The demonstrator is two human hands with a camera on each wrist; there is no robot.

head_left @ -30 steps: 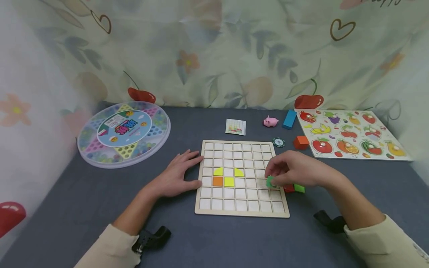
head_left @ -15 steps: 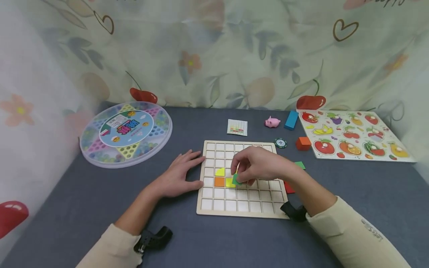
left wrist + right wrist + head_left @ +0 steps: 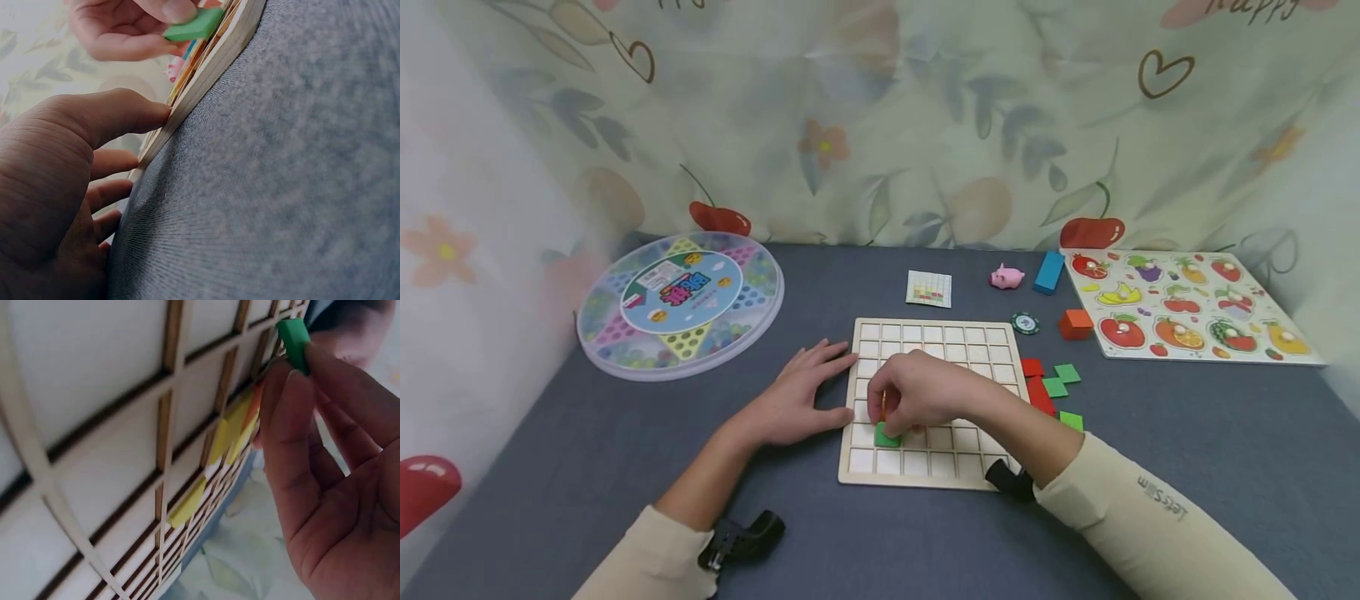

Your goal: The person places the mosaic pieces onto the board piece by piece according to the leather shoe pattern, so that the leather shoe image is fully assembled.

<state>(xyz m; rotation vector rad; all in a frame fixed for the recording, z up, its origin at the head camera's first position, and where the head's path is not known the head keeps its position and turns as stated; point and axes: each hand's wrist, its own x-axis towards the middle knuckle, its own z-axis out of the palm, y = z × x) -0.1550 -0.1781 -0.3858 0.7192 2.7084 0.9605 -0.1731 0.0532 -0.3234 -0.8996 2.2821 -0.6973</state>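
A wooden grid board (image 3: 925,482) lies flat, its squares framed by raised strips. My left hand (image 3: 800,396) touches the board's left edge with thumb and fingers extended. Over the lower left squares, my right hand (image 3: 921,390) pinches a small green tile (image 3: 886,437) between thumb and fingers. The right wrist view shows that green tile (image 3: 294,342) tilted at the fingertips, apart from the grid. Yellow tiles (image 3: 187,503) and an orange tile (image 3: 252,407) sit in squares; the right hand hides them in the head view.
Loose red tiles (image 3: 1040,397) and green tiles (image 3: 1067,373) lie right of the board. Behind are a pattern card (image 3: 928,288), pink pig (image 3: 1006,277), blue block (image 3: 1048,272), poker chip (image 3: 1026,323) and orange block (image 3: 1076,324). A fruit puzzle (image 3: 1195,317) and round game box (image 3: 681,292) flank them.
My right hand has carried the green tile leftward from the board's right edge to its lower left squares. The loose tiles at right are uncovered. My left hand stays put.
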